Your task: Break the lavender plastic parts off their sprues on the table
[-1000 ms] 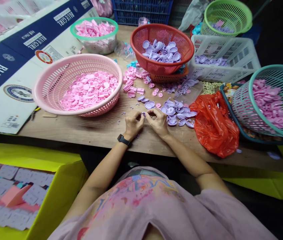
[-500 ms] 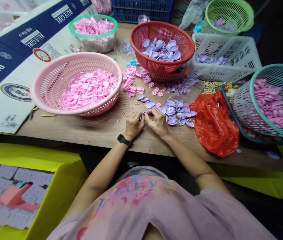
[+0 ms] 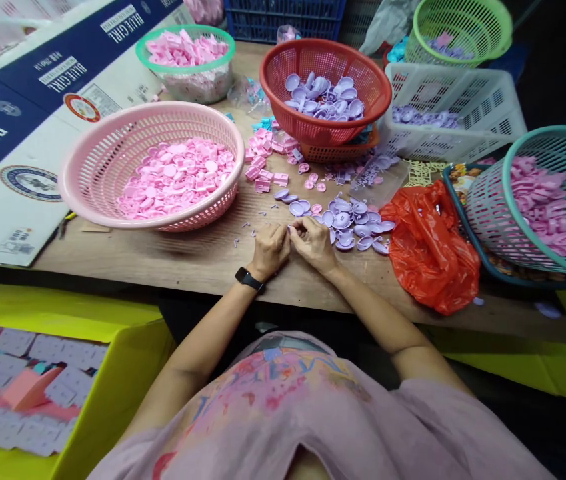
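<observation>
My left hand [image 3: 269, 252] and my right hand [image 3: 313, 245] meet fingertip to fingertip over the front of the wooden table [image 3: 187, 260]. Both are closed in a pinch. A speck of purple shows between the fingertips, too small and covered to name. A heap of purple oval plastic pieces [image 3: 345, 223] lies just beyond my right hand. Left of my left hand are several tiny purple hook-shaped bits [image 3: 237, 243]. Small pink plastic parts [image 3: 263, 175] are scattered farther back. A black watch [image 3: 249, 279] is on my left wrist.
A pink basket [image 3: 75, 180] of pink parts stands left, a red colander [image 3: 283, 120] of purple pieces at the back. On the right are a red plastic bag [image 3: 430, 247] and a tilted teal basket [image 3: 487, 200]. A yellow box [image 3: 127, 373] sits below left.
My hands stay pinched together in nearly the same place, with only a slight shift of the fingers. The view has moved very slightly; the pieces on the table look the same.
</observation>
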Available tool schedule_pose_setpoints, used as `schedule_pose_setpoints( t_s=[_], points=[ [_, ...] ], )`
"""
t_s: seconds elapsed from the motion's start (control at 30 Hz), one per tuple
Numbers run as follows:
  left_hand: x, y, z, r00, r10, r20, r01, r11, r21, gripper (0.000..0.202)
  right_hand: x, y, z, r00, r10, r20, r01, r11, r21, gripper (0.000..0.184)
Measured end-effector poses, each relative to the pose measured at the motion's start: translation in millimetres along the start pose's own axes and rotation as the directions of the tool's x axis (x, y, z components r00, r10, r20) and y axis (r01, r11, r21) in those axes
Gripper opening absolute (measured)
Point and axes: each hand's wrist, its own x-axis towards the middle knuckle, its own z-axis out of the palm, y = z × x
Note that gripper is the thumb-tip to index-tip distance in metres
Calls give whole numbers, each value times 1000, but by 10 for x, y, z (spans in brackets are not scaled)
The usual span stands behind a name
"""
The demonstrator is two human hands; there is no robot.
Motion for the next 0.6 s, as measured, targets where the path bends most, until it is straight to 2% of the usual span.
schedule_pose_setpoints(
  t_s=[0.17, 0.27, 0.37, 0.5, 0.57, 0.6],
  points=[
    [4, 19, 35, 1000, -23, -4, 23, 999, -24, 14, 28, 3, -15, 1000, -2, 3, 2, 1000, 24, 9],
    [37, 69, 29, 1000, -26, -1, 26, 997, -73, 9, 71, 12, -96, 999, -33, -41, 33, 999, -4, 9],
    [108, 102, -8, 999, -54, -7, 53, 993, -109, 13, 132, 68, -290, 981, -48, -188, 32, 996, -86, 9],
    [294, 14, -23, 989, -135, 52, 138, 989, -56, 20, 215, 253, -632, 898, 7, -440, -88, 982, -165, 12],
    [426, -76, 7, 977, -195, 90, 196, 981, -1, 19, 236, 339, -736, 875, 39, -482, -134, 977, -165, 12],
    [498, -122, 31, 969, -222, 105, 219, 975, 35, 18, 237, 364, -752, 883, 41, -468, -133, 977, -164, 12]
  ],
)
